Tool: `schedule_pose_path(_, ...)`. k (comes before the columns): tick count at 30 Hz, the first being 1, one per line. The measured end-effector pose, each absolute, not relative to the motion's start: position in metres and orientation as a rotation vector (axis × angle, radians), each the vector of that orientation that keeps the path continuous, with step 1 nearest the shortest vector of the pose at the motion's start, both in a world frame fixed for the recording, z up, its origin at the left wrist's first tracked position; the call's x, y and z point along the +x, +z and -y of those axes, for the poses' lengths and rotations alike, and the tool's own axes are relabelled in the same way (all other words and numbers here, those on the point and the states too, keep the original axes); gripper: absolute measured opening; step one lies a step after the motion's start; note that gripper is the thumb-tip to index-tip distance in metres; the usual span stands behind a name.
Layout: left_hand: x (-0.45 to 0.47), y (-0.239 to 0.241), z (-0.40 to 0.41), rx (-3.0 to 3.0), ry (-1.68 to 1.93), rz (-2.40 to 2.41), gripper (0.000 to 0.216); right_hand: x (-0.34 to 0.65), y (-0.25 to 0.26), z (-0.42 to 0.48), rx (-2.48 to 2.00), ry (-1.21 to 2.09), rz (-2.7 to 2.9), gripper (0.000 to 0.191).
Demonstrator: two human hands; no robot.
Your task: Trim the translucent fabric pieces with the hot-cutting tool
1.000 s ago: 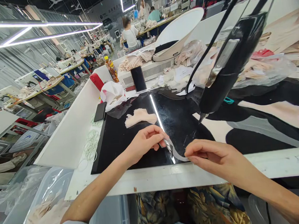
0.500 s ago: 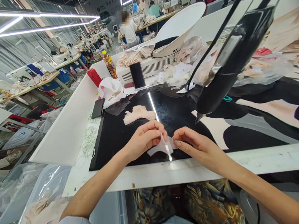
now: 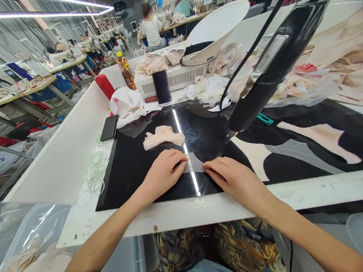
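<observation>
A small pale translucent piece (image 3: 195, 165) lies flat on the glossy black work surface (image 3: 140, 172). My left hand (image 3: 162, 172) presses its left edge with fingers together, palm down. My right hand (image 3: 231, 178) lies on its right edge, fingers stretched flat against the surface. A stack of pink fabric pieces (image 3: 163, 136) rests just beyond my left hand. A black hanging tool (image 3: 266, 68) with a pointed tip (image 3: 229, 136) hovers above the surface, right of the piece.
A dark phone (image 3: 109, 128) and several white elastic rings (image 3: 95, 169) lie left of the black surface. A white bag (image 3: 126, 106), a standing phone (image 3: 162, 87), a bottle (image 3: 125, 71) and fabric heaps crowd the back. A plastic bin (image 3: 27, 242) sits at lower left. Other workers sit far off.
Both hands held the pale piece lifted and curled between their fingertips; now it is laid flat on the black surface and both hands press on it.
</observation>
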State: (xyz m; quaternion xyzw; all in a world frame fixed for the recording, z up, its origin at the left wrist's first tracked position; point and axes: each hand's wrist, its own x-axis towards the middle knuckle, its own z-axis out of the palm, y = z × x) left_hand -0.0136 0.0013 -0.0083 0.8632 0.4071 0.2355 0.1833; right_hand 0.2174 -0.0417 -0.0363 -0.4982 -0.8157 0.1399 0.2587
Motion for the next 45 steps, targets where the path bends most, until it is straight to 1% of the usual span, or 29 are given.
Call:
schedule_pose_path(5, -0.016, -0.019, 0.002, 2.633, 0.612, -1.121, 0.019, 0.236, -0.025, 0.053, -1.454, 0.216, 2.230, 0.024)
schedule_pose_path(10, -0.020, -0.025, 0.000, 2.759, 0.611, -1.071, 0.020, 0.291, -0.018, 0.065, -1.687, -0.038, 2.061, 0.022)
schedule_pose_path(14, -0.020, -0.024, -0.002, 2.817, 0.648, -1.029, 0.020, 0.334, -0.022, 0.068, -1.836, -0.203, 1.950, 0.024)
schedule_pose_path(18, -0.018, -0.022, -0.001, 2.865, 0.679, -0.998, 0.020, 0.353, -0.032, 0.062, -1.905, -0.280, 1.965, 0.029)
schedule_pose_path(24, -0.018, -0.022, 0.000, 2.930, 0.740, -0.962, 0.021, 0.357, -0.041, 0.050, -1.936, -0.348, 2.023, 0.035)
schedule_pose_path(34, -0.018, -0.021, -0.002, 2.995, 0.759, -0.897, 0.019, 0.370, -0.042, 0.049, -1.952, -0.353, 1.865, 0.034)
schedule_pose_path(40, -0.018, -0.023, -0.001, 2.991, 0.764, -0.882, 0.020, 0.370, -0.041, 0.047, -1.921, -0.222, 1.931, 0.030)
schedule_pose_path(45, -0.018, -0.023, 0.000, 3.005, 0.778, -0.881, 0.021, 0.372, -0.036, 0.049, -1.961, -0.067, 1.737, 0.027)
